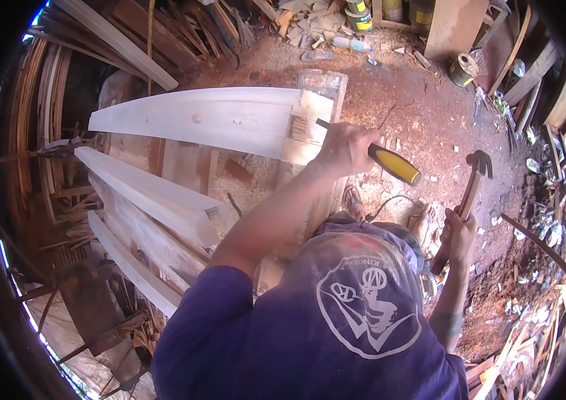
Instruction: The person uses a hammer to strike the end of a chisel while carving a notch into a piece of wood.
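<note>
My left hand (349,150) grips a chisel with a yellow and black handle (395,165), its blade pointing left over the right end of a long, pale, tapered board (189,117) with a roughly cut patch (300,129); whether the tip touches it I cannot tell. My right hand (459,230), out to the right of the board, is closed on the wooden handle of a claw hammer (476,175), its head raised upward in the picture. Two more pale boards (149,187) (123,253) lie below the first on the left.
Timber stacks (56,100) line the left. Cans (463,69), a plastic bottle (352,44) and wood offcuts lie at the back. A work beam (323,81) runs under the board's end. My feet (353,200) stand on the chip-strewn floor (416,127), with scrap piled at the right.
</note>
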{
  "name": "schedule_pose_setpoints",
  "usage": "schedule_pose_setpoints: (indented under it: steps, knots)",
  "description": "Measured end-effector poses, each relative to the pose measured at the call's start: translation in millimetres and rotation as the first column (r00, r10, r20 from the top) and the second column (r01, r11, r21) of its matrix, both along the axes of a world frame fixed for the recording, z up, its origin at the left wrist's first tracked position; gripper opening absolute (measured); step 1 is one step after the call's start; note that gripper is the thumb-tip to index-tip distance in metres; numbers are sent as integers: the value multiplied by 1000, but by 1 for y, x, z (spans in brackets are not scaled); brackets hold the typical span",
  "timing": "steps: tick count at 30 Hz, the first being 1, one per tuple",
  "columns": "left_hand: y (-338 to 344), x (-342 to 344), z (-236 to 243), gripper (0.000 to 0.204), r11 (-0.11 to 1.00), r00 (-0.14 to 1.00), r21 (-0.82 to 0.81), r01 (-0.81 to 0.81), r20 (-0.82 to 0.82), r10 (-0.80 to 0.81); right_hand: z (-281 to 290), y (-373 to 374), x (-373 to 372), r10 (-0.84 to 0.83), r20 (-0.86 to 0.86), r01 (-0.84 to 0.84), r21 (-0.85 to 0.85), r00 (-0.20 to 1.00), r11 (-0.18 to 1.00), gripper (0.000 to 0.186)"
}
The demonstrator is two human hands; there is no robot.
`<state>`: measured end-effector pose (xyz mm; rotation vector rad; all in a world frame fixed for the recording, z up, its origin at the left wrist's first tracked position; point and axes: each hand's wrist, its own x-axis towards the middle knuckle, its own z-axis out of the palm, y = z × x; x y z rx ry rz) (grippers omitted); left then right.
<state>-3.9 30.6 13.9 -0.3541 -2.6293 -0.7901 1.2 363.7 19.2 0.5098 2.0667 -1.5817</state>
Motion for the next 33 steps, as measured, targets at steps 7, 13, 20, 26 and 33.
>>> schedule_pose_setpoints:
  steps: [7, 13, 20, 26, 33]
  knots:
    - [-11, -2, -13, 21, 994, 963, -104, -34, 262, 60, -14, -3, 8, 20, 59, -15, -90, 998, 996, 22]
    - [-28, -11, 3, 20, 996, 934, -56, 69, 356, -45, -20, -9, 5, 10, 72, -1, -114, 997, 993, 21]
    - [-28, -5, -10, 27, 992, 934, -54, 118, 345, -93, -17, -20, 4, 28, 136, -16, -89, 990, 996, 19]
    - [-31, -2, -20, 19, 983, 963, -147, 108, 261, -66, -24, -21, -2, 60, 139, -53, -56, 988, 997, 17]
    - [-38, -5, -21, 21, 980, 980, -155, 122, 176, -94, -16, -35, -10, 61, 150, -52, -62, 987, 997, 17]
